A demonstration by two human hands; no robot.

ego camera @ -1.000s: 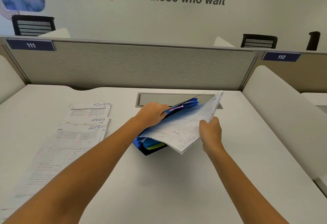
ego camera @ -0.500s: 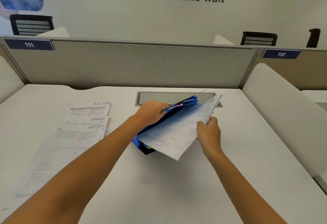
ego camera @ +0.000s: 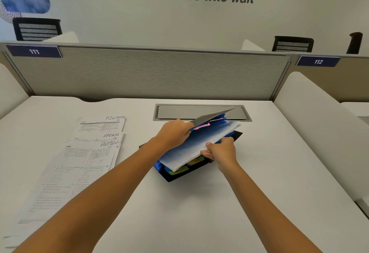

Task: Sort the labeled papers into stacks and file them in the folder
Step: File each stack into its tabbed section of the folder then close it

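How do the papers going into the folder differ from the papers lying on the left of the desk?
The held papers are tilted, sliding into the open folder; the desk papers lie flat. The right hand pinches the held papers while the left hand holds the folder open; nothing touches the desk papers. The desk papers show handwritten labels FINANCE, SPORTS, ADMIN; no label can be read on the held papers. Both are white printed sheets.

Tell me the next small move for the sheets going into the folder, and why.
Probably push the sheets deeper. The right hand pinches their near edge, and much of them lies outside the folder. The left hand holds the upper dividers up, so the pocket is open to take them.
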